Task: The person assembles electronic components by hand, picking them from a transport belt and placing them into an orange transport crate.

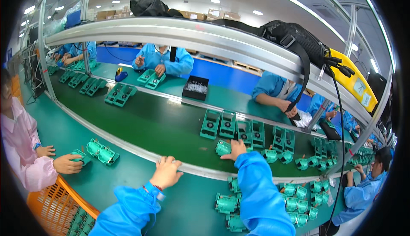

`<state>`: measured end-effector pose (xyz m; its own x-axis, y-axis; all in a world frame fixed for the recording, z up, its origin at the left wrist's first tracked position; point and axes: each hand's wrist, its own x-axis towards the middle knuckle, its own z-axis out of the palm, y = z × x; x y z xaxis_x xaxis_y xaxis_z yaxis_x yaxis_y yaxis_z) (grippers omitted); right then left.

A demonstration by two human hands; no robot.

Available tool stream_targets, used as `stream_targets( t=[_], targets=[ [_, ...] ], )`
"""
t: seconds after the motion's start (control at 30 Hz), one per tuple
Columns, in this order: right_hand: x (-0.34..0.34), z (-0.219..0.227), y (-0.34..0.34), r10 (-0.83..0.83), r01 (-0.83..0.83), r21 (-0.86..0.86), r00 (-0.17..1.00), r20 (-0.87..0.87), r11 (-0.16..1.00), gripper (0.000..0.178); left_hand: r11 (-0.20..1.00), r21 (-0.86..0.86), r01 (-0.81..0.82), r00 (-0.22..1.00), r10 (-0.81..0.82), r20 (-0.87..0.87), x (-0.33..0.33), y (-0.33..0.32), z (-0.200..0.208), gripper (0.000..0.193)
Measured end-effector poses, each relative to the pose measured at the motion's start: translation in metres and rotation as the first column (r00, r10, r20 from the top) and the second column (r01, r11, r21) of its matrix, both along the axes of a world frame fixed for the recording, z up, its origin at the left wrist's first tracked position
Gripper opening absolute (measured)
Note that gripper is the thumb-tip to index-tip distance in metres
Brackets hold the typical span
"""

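Observation:
My right hand (237,150) reaches over the conveyor belt (171,127), thumb and fingers around the right end of a small green plastic housing (222,147). Its palm side is hidden from me. Just beyond it, larger green trays with round black centres (227,124) stand in pairs on the belt. My left hand (167,172) is at the near metal rail (141,151), palm down, fingers apart and nothing in them. Several more green housings (227,203) are grouped on the near table beside and partly behind my right forearm.
At left, a person in pink holds a green part (81,157) near paired green housings (102,151). An orange basket (64,202) stands below. Across the belt, blue-sleeved people work near a black box of small clear pieces (195,87). A metal beam (171,29) crosses overhead; a black cable (341,150) hangs right.

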<state>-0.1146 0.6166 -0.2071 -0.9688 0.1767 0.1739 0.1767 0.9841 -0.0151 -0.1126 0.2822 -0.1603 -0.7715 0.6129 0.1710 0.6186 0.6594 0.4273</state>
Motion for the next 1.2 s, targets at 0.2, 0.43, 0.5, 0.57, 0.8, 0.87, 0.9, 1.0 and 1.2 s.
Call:
stream_targets(
  t=[0.2,0.43,0.5,0.57,0.8,0.87,0.9,1.0,1.2],
  targets=[
    [0.025,0.06,-0.065,0.297,-0.29,-0.39,0.954,-0.044,0.874,0.075,0.744,0.609,-0.276,0.82,-0.148,0.553,0.06,0.017,0.007,0.062],
    [0.183,0.15,-0.152,0.526,-0.573,-0.541,0.81,-0.259,0.616,0.075,0.445,0.893,-0.06,0.581,-0.712,0.394,0.12,-0.004,0.049,0.093],
    [0.205,0.154,-0.162,0.458,-0.544,-0.569,0.835,-0.303,0.616,0.08,0.422,0.905,-0.041,0.557,-0.743,0.372,0.132,-0.013,0.055,0.093],
    [0.216,0.149,-0.169,0.407,-0.539,-0.584,0.842,-0.354,0.607,0.084,0.39,0.92,-0.019,0.554,-0.762,0.335,0.14,-0.021,0.058,0.094],
    [0.229,0.117,-0.205,0.039,-0.165,-0.767,0.97,-0.241,-0.62,0.065,0.343,0.934,-0.098,0.555,-0.76,0.337,0.156,-0.055,0.051,0.092],
    [0.228,0.11,-0.211,0.068,-0.091,-0.709,0.979,-0.193,-0.699,0.064,0.351,0.932,-0.092,0.554,-0.76,0.34,0.161,-0.063,0.054,0.094],
    [0.227,0.106,-0.212,0.085,-0.032,-0.649,0.985,-0.149,-0.76,0.063,0.359,0.927,-0.104,0.569,-0.744,0.352,0.162,-0.066,0.055,0.094],
    [0.226,0.1,-0.214,0.105,0.017,-0.538,0.985,-0.134,-0.843,0.054,0.383,0.921,-0.075,0.559,-0.748,0.357,0.163,-0.068,0.057,0.092],
    [0.223,0.096,-0.219,0.004,-0.037,-0.506,0.997,-0.08,-0.862,0.055,0.419,0.88,-0.223,0.472,-0.744,0.473,0.169,-0.067,0.056,0.091]
  ],
)
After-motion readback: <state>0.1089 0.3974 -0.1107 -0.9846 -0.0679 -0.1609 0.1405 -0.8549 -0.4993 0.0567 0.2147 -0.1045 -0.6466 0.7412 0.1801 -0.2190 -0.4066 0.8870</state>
